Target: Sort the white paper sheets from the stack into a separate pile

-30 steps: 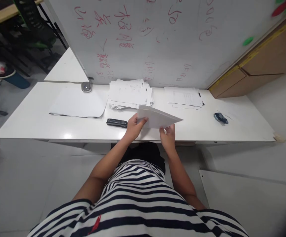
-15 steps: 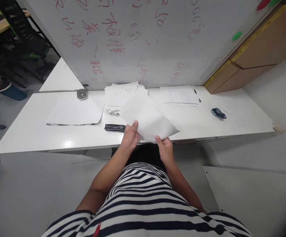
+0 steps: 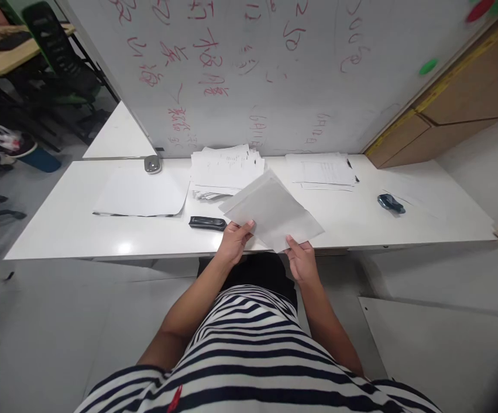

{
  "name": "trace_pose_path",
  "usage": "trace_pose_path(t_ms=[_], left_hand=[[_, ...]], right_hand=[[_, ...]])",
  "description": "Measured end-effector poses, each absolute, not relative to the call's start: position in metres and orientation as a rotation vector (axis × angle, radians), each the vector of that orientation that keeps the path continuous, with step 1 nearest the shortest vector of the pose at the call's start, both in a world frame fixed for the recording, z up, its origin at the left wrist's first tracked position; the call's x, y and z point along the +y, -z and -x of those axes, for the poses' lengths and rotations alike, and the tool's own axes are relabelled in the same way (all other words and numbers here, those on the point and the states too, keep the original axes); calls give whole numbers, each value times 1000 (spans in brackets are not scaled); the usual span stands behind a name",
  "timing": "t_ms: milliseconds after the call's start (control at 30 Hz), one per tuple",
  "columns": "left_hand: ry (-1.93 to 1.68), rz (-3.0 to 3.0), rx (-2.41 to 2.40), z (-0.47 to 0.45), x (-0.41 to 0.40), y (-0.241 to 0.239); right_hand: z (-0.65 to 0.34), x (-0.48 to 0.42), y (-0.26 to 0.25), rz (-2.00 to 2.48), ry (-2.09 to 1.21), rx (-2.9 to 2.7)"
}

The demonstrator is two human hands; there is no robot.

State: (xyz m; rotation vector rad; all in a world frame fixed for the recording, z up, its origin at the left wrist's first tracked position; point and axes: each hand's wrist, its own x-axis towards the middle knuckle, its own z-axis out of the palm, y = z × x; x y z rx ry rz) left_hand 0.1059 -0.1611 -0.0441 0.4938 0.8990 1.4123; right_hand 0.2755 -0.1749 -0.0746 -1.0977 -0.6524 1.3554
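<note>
Sheets of white paper (image 3: 275, 212) are held between my two hands, tilted over the front edge of the table. My left hand (image 3: 234, 241) pinches their near left edge, thumb on top. At the lower right edge my right hand (image 3: 301, 259) grips them the same way. Just left of my left hand lies a black stapler (image 3: 207, 223), its right end close to my fingers. Behind the held sheets is a thick, uneven stack of printed papers (image 3: 227, 169). How many sheets I hold, I cannot tell.
On the white table (image 3: 63, 229) lie a paper pile (image 3: 143, 192) at left, printed sheets (image 3: 322, 171) at right and a dark blue stapler-like object (image 3: 390, 203). A small grey device (image 3: 152, 164) sits at the back. A whiteboard (image 3: 240, 74) and cardboard boxes (image 3: 455, 115) stand behind.
The held paper has tilted, showing its face more squarely and a second edge behind it. Both hands keep their grip. The whole view has shifted slightly.
</note>
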Motion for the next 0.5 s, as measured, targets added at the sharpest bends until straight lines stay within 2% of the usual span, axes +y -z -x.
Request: trace_pose_path(t_ms=[167,333,500], left_hand=[[-1662,-834,1175,-76,-159,43],[-1258,-1373,1307,-61,-153,31],[-1130,-1385,1297,-79,-147,40]], right_hand=[[-306,-162,82,1285,-1048,-729],[-333,-150,83,1380,-1016,-952],[-335,-147,80,1333,-1185,-1106]])
